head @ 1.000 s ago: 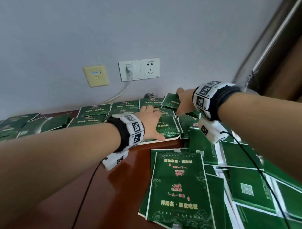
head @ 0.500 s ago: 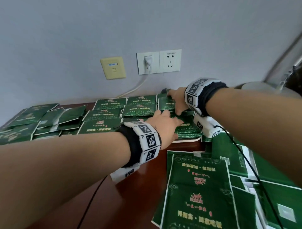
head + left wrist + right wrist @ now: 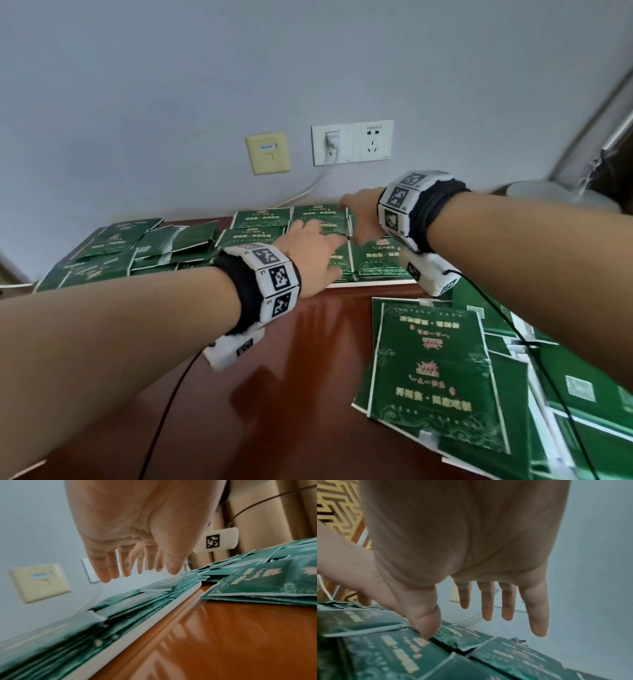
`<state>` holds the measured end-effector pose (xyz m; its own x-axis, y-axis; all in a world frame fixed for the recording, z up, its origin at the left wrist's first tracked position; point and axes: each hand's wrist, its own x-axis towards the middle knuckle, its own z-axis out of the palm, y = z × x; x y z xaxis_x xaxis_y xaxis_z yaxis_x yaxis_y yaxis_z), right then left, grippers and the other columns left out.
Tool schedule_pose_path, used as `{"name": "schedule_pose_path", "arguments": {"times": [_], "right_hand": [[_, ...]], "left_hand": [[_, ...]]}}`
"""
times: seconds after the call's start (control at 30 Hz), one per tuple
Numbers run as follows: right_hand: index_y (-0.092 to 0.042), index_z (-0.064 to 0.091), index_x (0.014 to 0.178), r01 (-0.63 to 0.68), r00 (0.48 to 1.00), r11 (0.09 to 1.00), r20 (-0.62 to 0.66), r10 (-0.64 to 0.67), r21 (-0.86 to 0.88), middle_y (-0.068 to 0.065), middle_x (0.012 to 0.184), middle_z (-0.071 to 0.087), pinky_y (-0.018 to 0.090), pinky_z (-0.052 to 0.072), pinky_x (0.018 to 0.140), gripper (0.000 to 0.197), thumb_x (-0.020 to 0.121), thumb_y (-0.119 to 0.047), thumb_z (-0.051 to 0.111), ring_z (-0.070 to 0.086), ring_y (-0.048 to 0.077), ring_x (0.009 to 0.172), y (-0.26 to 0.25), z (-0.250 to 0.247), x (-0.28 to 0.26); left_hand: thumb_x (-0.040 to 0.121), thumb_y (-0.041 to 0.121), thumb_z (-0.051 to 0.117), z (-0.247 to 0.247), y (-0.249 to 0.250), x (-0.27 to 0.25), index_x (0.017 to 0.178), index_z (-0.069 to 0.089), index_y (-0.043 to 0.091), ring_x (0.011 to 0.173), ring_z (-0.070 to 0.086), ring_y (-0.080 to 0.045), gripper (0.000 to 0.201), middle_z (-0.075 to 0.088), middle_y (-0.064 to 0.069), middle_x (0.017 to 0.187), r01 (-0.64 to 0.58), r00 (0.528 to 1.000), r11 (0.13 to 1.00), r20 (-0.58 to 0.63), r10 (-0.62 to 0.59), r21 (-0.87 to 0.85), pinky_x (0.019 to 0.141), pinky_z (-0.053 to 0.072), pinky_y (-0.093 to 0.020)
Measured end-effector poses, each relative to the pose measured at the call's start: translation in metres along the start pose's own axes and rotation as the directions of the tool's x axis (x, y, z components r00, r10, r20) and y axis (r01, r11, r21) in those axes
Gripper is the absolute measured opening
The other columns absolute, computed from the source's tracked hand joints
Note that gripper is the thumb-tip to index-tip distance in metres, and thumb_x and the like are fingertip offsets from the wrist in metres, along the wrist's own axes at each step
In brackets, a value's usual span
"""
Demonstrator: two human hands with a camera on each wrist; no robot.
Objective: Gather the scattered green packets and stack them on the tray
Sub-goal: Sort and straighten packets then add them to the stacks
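Note:
Green packets [image 3: 376, 260] lie in neat stacks on a flat white tray [image 3: 373, 283] against the wall. My left hand [image 3: 315, 253] is spread flat over the front stacks, and in the left wrist view its straight fingers [image 3: 109, 573] hover just above the packets [image 3: 130, 604] and the tray rim [image 3: 137, 632]. My right hand [image 3: 359, 219] reaches over the back row with fingers straight. Its thumb [image 3: 426, 628] touches a packet [image 3: 399, 655]. Neither hand holds anything. Loose packets [image 3: 435, 370] lie at the front right.
More green packets [image 3: 113, 240] are scattered at the back left of the brown tabletop [image 3: 291, 394]. Wall sockets [image 3: 352, 142] with a plugged-in cable sit behind the tray. Sensor cables hang from both wrists. A lamp base [image 3: 555, 195] stands at the far right.
Both hands have moved left and farther across the stacked packets. The right hand has gone from the right-hand stack to the back row. The head view has shifted.

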<state>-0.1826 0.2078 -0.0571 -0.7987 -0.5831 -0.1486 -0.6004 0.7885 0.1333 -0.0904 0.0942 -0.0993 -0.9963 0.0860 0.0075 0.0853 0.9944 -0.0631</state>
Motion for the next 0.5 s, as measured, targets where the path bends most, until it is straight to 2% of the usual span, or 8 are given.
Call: {"name": "schedule_pose_path", "arguments": {"times": [0.1, 0.23, 0.43, 0.5], "right_hand": [[-0.011, 0.047, 0.134, 0.069, 0.997, 0.993, -0.038, -0.066, 0.091, 0.014, 0.123, 0.057, 0.036, 0.046, 0.083, 0.058, 0.082, -0.021, 0.069, 0.057, 0.033, 0.11, -0.024, -0.009, -0.017], [-0.013, 0.051, 0.132, 0.154, 0.988, 0.983, -0.036, -0.152, 0.095, 0.011, 0.122, 0.059, 0.035, 0.047, 0.083, 0.057, 0.08, -0.021, 0.071, 0.059, 0.03, 0.109, -0.078, -0.015, -0.028], [-0.016, 0.05, 0.132, 0.287, 0.958, 0.956, -0.024, -0.286, 0.06, 0.009, 0.122, 0.059, 0.033, 0.047, 0.081, 0.059, 0.08, -0.033, 0.072, 0.059, 0.029, 0.108, -0.168, -0.015, -0.036], [-0.016, 0.047, 0.136, 0.322, 0.946, 0.946, 0.003, -0.323, 0.04, 0.009, 0.123, 0.059, 0.032, 0.047, 0.08, 0.062, 0.081, -0.031, 0.072, 0.06, 0.028, 0.107, -0.2, -0.012, -0.035]], "left_hand": [[0.092, 0.045, 0.05, -0.007, -0.028, -0.028, 0.146, 0.032, 0.034, 0.126, 0.034, -0.033, 0.058, 0.039, -0.013, 0.135, 0.071, 0.997, 0.997, -0.025, -0.07, 0.027, 0.104, 0.037, -0.046], [0.091, 0.045, 0.051, -0.011, -0.075, -0.078, 0.147, 0.029, 0.034, 0.126, 0.035, -0.033, 0.061, 0.04, -0.013, 0.134, 0.192, 0.981, 0.98, -0.021, -0.192, 0.044, 0.103, 0.038, -0.046], [0.092, 0.041, 0.05, -0.008, -0.149, -0.163, 0.142, 0.04, 0.03, 0.121, 0.045, -0.035, 0.053, 0.046, -0.017, 0.131, 0.36, 0.927, 0.923, 0.055, -0.37, 0.138, 0.1, 0.041, -0.041], [0.092, 0.039, 0.049, -0.007, -0.171, -0.193, 0.139, 0.045, 0.029, 0.121, 0.047, -0.032, 0.047, 0.048, -0.014, 0.132, 0.419, 0.898, 0.896, 0.074, -0.433, 0.148, 0.1, 0.042, -0.039]]}}
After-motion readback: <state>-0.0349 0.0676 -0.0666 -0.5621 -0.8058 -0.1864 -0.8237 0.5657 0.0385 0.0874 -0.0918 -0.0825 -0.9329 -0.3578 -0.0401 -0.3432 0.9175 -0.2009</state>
